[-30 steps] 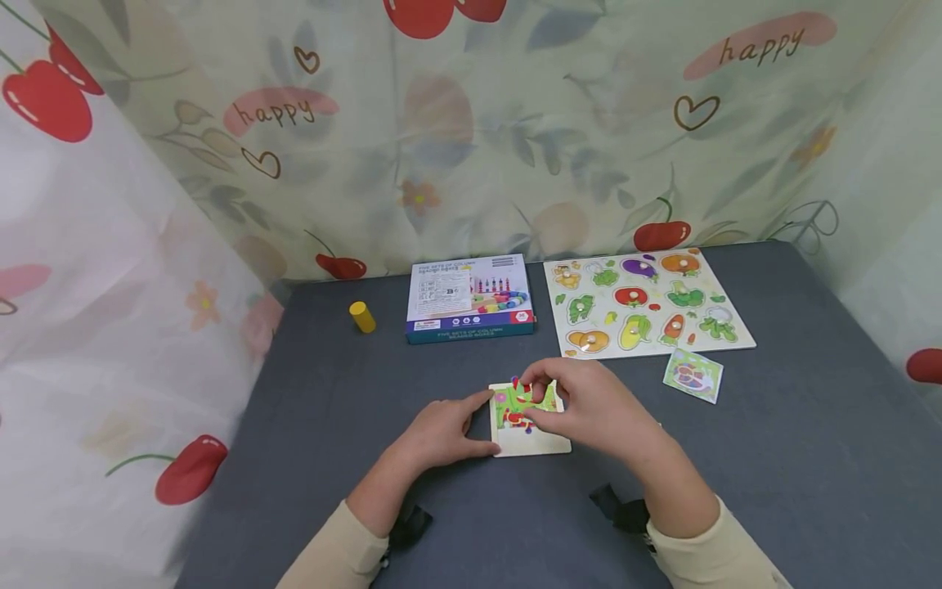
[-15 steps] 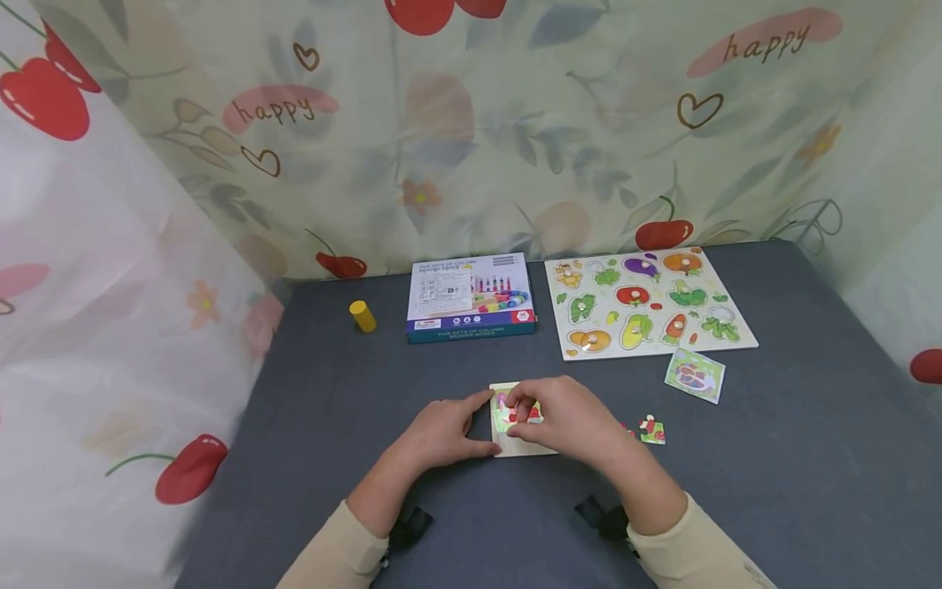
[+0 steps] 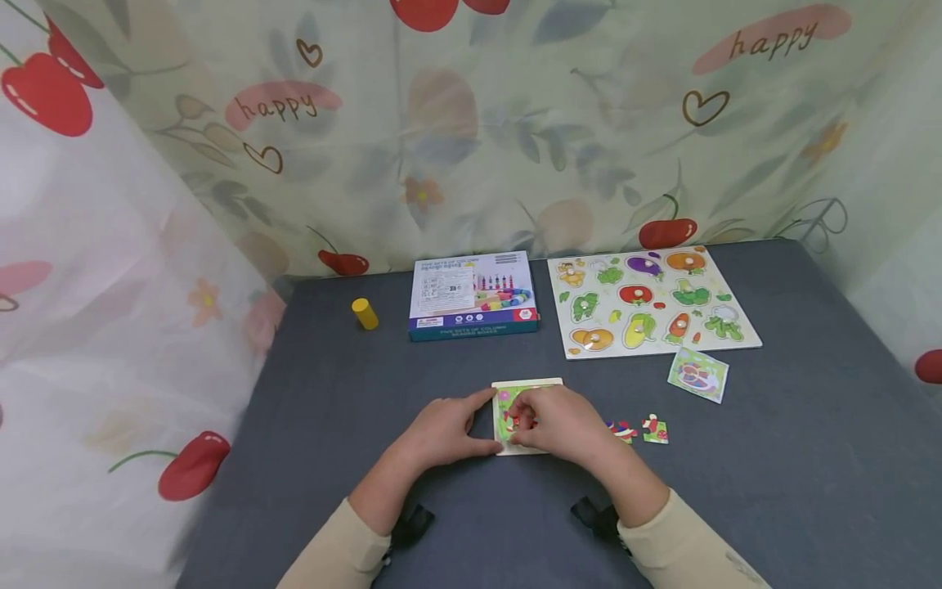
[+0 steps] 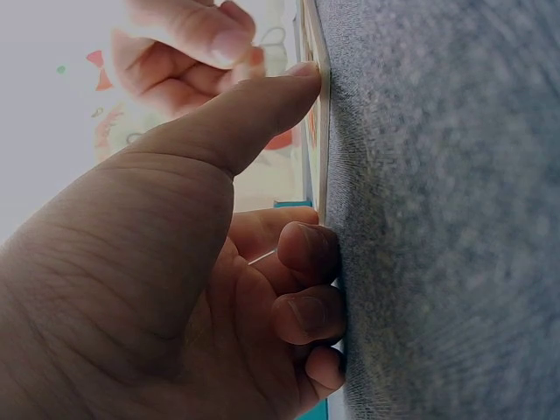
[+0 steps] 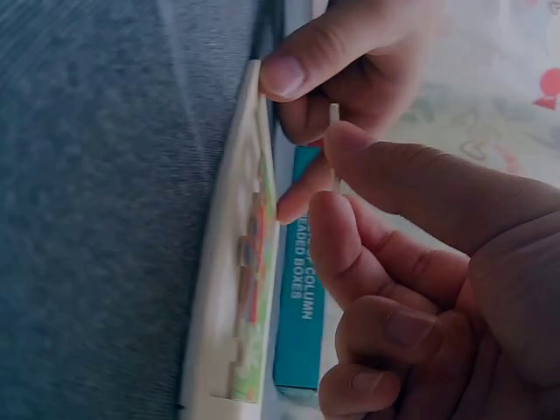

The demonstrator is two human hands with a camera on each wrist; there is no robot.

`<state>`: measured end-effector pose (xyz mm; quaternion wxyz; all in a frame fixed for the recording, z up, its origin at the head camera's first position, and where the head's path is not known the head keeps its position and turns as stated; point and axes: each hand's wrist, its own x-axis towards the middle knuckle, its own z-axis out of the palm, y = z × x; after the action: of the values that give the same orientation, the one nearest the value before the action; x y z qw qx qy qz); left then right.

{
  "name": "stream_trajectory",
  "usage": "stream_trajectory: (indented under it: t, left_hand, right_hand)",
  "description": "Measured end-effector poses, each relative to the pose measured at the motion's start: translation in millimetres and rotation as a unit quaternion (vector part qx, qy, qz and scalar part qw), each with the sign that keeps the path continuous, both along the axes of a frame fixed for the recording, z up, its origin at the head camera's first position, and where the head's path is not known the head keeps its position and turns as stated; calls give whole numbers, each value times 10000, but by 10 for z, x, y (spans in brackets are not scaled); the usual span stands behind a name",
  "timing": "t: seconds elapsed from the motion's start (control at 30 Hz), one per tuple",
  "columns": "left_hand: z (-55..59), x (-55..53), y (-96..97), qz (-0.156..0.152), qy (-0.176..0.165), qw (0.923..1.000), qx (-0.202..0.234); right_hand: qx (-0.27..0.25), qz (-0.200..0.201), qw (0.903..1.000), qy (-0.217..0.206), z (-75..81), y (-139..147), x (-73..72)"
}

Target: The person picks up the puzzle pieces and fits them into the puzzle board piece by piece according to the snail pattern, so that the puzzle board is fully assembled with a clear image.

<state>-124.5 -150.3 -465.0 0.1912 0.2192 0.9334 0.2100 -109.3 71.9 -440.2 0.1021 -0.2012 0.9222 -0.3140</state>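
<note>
A small wooden jigsaw board [image 3: 526,382] with a green picture lies on the grey cloth. My left hand [image 3: 445,429] holds its left edge, index finger at the far corner and thumb at the near one. In the left wrist view the other fingers curl against the cloth. Over the board, my right hand [image 3: 559,421] pinches a thin jigsaw piece [image 5: 334,114] between thumb and index finger. Seen edge-on in the right wrist view, the piece is apart from the board; its picture is hidden. Loose jigsaw pieces [image 3: 655,429] lie right of the board, partly behind my right wrist.
Behind the board lies a flat box [image 3: 473,298] with a teal side. A vegetable peg puzzle [image 3: 655,303] is at the back right, with a small picture card [image 3: 698,375] by its front edge. A yellow cylinder [image 3: 365,314] stands at the back left.
My right hand has moved left and lower over the board with the piece. Loose pieces on the right have come into sight. The left hand keeps its place.
</note>
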Motion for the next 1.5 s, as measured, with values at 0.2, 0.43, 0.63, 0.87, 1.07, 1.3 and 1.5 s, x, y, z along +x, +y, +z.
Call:
stream_trajectory:
  t: [0.2,0.43,0.63,0.87,1.07,1.3,1.5]
  left_hand:
    - [4,-1,6,0,7,9999,-106]
    - [14,2,9,-13,12,10000,-58]
    - [20,0,8,-20,-6,10000,-38]
    - [18,-7,9,-36,-24,10000,-41]
    - [23,-11,12,-63,-15,10000,-20]
    - [23,-6,13,-67,-15,10000,9]
    - [10,-5,11,-65,66,10000,-1]
  right_hand:
    - [263,-137,9995,-97,-75,-4,-13]
    - [394,-172,9989,-177,-138,-32,-21]
    - [499,-183,9985,-117,-164,-45,-34]
    - [434,-128,9990,54,-207,-43,-51]
    - [398,-156,9991,-28,-208,-33,-50]
    - [624,17,9980,47,-119,-17,-10]
    - [447,-53,9988,178,47,23,48]
